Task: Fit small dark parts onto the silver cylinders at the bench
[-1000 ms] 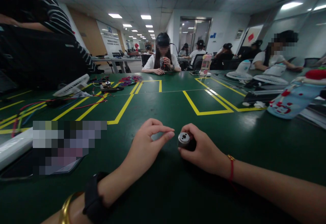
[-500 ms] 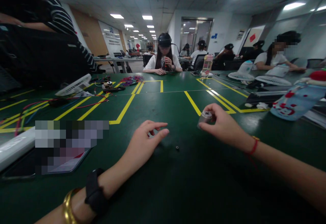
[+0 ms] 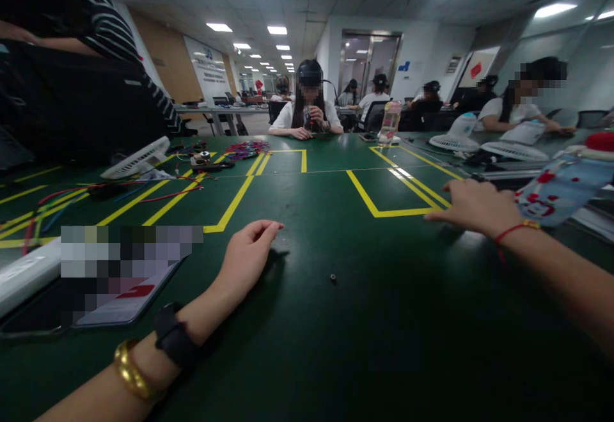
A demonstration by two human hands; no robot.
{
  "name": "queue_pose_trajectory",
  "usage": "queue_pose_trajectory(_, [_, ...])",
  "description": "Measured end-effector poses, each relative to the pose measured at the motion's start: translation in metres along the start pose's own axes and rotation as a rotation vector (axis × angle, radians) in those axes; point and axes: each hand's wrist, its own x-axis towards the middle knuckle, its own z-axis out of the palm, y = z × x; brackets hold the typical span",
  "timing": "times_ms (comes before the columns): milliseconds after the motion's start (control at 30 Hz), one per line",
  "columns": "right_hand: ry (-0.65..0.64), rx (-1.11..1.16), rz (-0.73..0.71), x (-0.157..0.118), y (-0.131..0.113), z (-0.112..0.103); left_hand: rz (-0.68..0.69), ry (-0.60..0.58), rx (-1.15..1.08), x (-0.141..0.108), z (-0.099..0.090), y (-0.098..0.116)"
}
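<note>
My left hand (image 3: 247, 252) hovers low above the green table (image 3: 307, 339), thumb and fingertips pressed together in a pinch. Whatever may be between the fingertips is too small or hidden to make out. My right hand (image 3: 480, 208) is over the right side of the table, near the light-blue cup, palm down with thumb and fingers apart. Nothing shows between them, and the metal cylinder seen earlier is out of sight. A tiny dark ring-shaped part (image 3: 333, 278) lies on the table between my two hands, touching neither.
Left: a phone (image 3: 144, 294), a white power strip (image 3: 33, 275), coloured wires (image 3: 57, 198) and a white fan (image 3: 139, 158). Right: a light-blue cup (image 3: 561, 185) and more fans (image 3: 515, 147). Yellow tape (image 3: 403, 212) marks the tabletop. A person (image 3: 307, 105) sits opposite.
My right hand has swung right and its fingers have spread; the metal cylinder it held no longer shows. My left hand has drawn back leftward, its fingers closing into a pinch.
</note>
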Motion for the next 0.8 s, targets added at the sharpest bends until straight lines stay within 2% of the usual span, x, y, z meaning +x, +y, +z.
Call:
queue_pose_trajectory(33, [0.048, -0.013, -0.043, -0.01, -0.027, -0.001, 0.001, 0.003, 0.002, 0.0, 0.0, -0.001])
queue_pose_trajectory(167, [-0.157, 0.372, -0.577, -0.06, -0.138, 0.003, 0.002, 0.006, -0.011, 0.001, 0.0, -0.004])
queue_pose_trajectory(233, [-0.231, 0.413, -0.721, -0.077, -0.169, 0.009, 0.004, 0.005, -0.02, 0.0, 0.0, -0.005])
queue_pose_trajectory(267, [-0.246, 0.403, -0.739, -0.08, -0.174, 0.011, 0.004, 0.004, -0.022, 0.0, 0.0, -0.005])
queue_pose_trajectory(300, [-0.248, 0.384, -0.72, -0.08, -0.173, 0.011, 0.003, 0.002, -0.022, 0.0, -0.001, -0.004])
queue_pose_trajectory(367, [-0.201, 0.32, -0.589, -0.067, -0.154, 0.005, -0.001, -0.003, -0.019, -0.001, -0.001, -0.003])
queue_pose_trajectory(467, [-0.079, 0.089, -0.282, -0.033, -0.101, -0.016, -0.002, 0.0, -0.02, -0.001, 0.0, -0.002])
queue_pose_trajectory(533, [-0.051, -0.136, -0.062, -0.011, -0.063, -0.031, -0.002, 0.01, -0.028, -0.001, 0.001, -0.002])
queue_pose_trajectory(600, [-0.103, -0.308, 0.126, 0.003, -0.028, -0.04, 0.002, 0.014, -0.034, 0.0, 0.002, -0.002])
queue_pose_trajectory(667, [-0.21, -0.343, 0.229, 0.01, -0.001, -0.042, 0.006, 0.008, -0.037, -0.001, 0.002, -0.002])
queue_pose_trajectory(733, [-0.315, -0.288, 0.246, 0.013, 0.017, -0.039, 0.006, -0.002, -0.041, -0.001, 0.001, -0.001])
queue_pose_trajectory(800, [-0.359, -0.233, 0.227, 0.014, 0.027, -0.034, -0.003, -0.005, -0.038, -0.002, 0.0, 0.001])
